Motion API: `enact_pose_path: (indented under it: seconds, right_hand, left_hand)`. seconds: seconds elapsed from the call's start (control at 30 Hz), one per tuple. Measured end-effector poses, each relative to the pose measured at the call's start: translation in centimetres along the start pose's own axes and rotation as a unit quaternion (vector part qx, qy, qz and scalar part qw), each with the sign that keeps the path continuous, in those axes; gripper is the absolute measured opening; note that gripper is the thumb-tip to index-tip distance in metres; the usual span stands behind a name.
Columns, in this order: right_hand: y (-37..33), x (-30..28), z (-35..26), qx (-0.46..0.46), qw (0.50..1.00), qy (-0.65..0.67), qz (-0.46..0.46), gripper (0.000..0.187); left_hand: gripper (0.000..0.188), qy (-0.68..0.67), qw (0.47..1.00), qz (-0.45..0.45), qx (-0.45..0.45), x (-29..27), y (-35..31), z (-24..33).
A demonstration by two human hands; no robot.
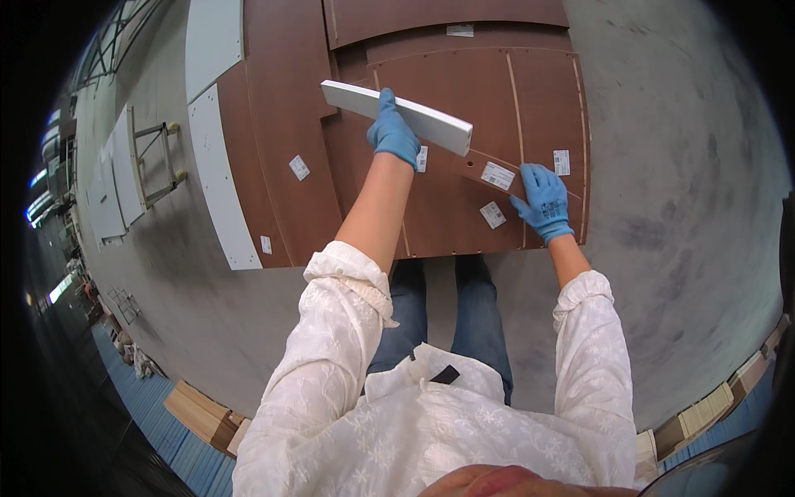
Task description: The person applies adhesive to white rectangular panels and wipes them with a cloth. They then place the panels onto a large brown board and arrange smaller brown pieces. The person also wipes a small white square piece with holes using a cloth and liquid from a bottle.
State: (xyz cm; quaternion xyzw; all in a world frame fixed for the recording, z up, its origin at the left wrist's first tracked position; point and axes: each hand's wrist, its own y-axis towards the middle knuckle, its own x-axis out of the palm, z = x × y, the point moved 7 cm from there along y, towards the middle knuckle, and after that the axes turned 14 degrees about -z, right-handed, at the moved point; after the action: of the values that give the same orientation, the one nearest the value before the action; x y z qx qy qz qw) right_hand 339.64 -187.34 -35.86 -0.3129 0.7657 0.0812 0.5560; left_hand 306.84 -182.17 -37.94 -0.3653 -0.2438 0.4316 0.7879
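Observation:
My left hand [394,131], in a blue glove, is closed around the middle of a narrow white board [439,124]. The board is raised over the brown panels and slants down to the right. My right hand [545,201], also gloved in blue, grips a narrow brown board [473,165] with its thumb and fingers on either side. A white label [498,176] is on that board, and its right part is hidden under the hand. Beneath both hands lie large brown panels [447,211] with thin pale seams and several paper labels.
White panels [217,178] line the left side of the stack. On the grey floor [671,190] to the left stands a wheeled metal rack [157,157] beside more white panels. Brown boards [199,414] lie at lower left, with others [708,410] at lower right.

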Motion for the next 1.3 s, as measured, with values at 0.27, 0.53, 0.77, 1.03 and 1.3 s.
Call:
enact_pose_path:
  seconds: [0.27, 0.53, 0.77, 1.03, 1.3]
  right_hand:
    - [3.7, 1.7, 0.1, -0.074, 0.997, 0.000, -0.028, 0.072]
    - [2.3, 2.8, -0.4, 0.018, 0.994, 0.101, -0.022, 0.072]
    - [4.2, 3.1, 0.4, -0.049, 0.998, 0.016, -0.028, 0.072]
    - [5.6, 3.2, 0.6, -0.081, 0.996, 0.011, -0.027, 0.070]
    - [5.6, 4.7, 1.5, -0.093, 0.995, 0.008, -0.045, 0.071]
  left_hand:
    - [0.083, 0.015, 1.000, 0.018, 0.018, 6.3, 0.0, -0.4]
    - [0.073, 0.148, 0.985, 0.023, 0.084, 3.8, -0.3, -0.5]
    - [0.080, 0.080, 0.994, 0.068, -0.002, 5.7, 1.7, -2.3]
    - [0.083, 0.168, 0.978, 0.091, -0.083, 8.2, 2.8, -4.1]
    - [0.073, 0.130, 0.991, 0.025, -0.012, 6.9, 6.4, -7.5]
